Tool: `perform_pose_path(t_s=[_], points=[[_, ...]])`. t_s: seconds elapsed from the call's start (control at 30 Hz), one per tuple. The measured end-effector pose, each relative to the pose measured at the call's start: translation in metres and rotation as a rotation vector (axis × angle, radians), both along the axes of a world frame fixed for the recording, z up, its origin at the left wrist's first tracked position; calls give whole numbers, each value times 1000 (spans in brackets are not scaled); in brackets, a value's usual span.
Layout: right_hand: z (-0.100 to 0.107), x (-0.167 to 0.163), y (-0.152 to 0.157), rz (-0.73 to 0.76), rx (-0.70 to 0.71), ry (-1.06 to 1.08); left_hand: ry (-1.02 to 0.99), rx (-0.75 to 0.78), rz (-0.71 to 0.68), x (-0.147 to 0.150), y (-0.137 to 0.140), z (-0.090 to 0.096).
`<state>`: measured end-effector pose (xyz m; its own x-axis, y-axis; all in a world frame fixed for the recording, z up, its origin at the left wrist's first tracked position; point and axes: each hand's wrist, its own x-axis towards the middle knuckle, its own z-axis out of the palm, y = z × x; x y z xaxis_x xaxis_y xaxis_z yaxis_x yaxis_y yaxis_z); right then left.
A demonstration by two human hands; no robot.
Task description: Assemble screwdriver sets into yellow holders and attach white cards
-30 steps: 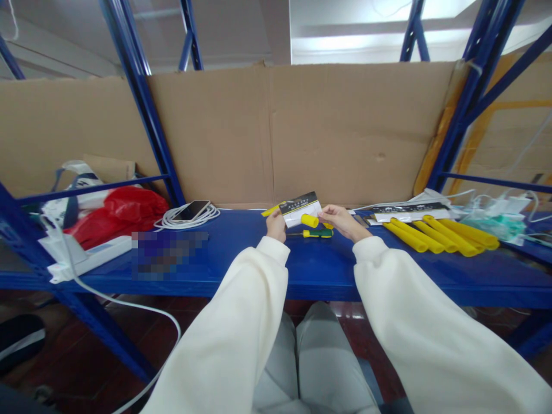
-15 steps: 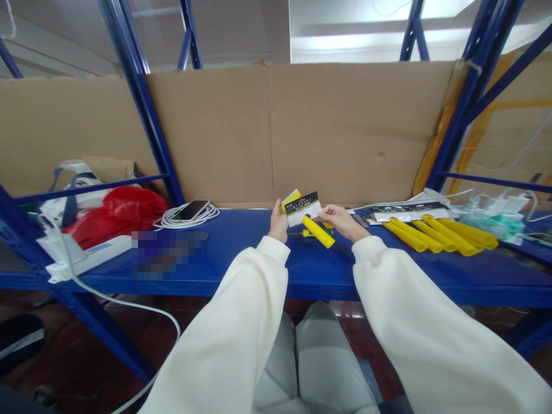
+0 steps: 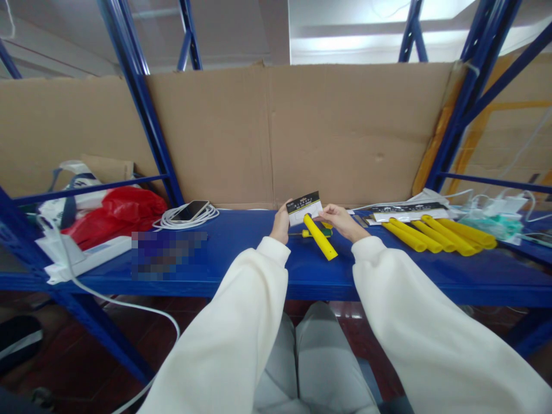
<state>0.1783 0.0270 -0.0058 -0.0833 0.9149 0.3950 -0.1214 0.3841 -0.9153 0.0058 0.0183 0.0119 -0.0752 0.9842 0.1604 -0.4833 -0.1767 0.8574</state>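
Note:
Over the middle of the shelf my left hand point(image 3: 280, 223) is closed on the left edge of a black-and-white printed card point(image 3: 304, 207). A long yellow plastic handle point(image 3: 321, 238) slants down to the right from the card's lower edge. My right hand point(image 3: 340, 221) pinches at the card's lower right corner, close to the handle's upper end. Whatever lies behind the card is hidden. Just beneath, a screwdriver point(image 3: 307, 233) with a yellow and green grip rests on the blue shelf point(image 3: 241, 247).
To the right lie several yellow handles point(image 3: 448, 236) in a row, with packaged cards point(image 3: 407, 211) behind them. A phone point(image 3: 192, 210) sits on a coiled white cable point(image 3: 166, 219). Left are a red bag point(image 3: 129, 210) and a white power strip point(image 3: 101, 253). Cardboard point(image 3: 267, 132) walls the back.
The yellow handle has swung to a steeper slant, its lower end dropping toward me. A yellow piece that showed behind the card's upper left is now out of sight. Both hands have barely moved.

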Motion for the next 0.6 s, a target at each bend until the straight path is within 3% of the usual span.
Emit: perform_pose_path(t_s=[0.2,0.6], points=[[0,0,2,-33,-15,14,20,-88,-32,4,-2,2],[1,0,0,-50,-23,54,-38,84,-124,5,-14,5]])
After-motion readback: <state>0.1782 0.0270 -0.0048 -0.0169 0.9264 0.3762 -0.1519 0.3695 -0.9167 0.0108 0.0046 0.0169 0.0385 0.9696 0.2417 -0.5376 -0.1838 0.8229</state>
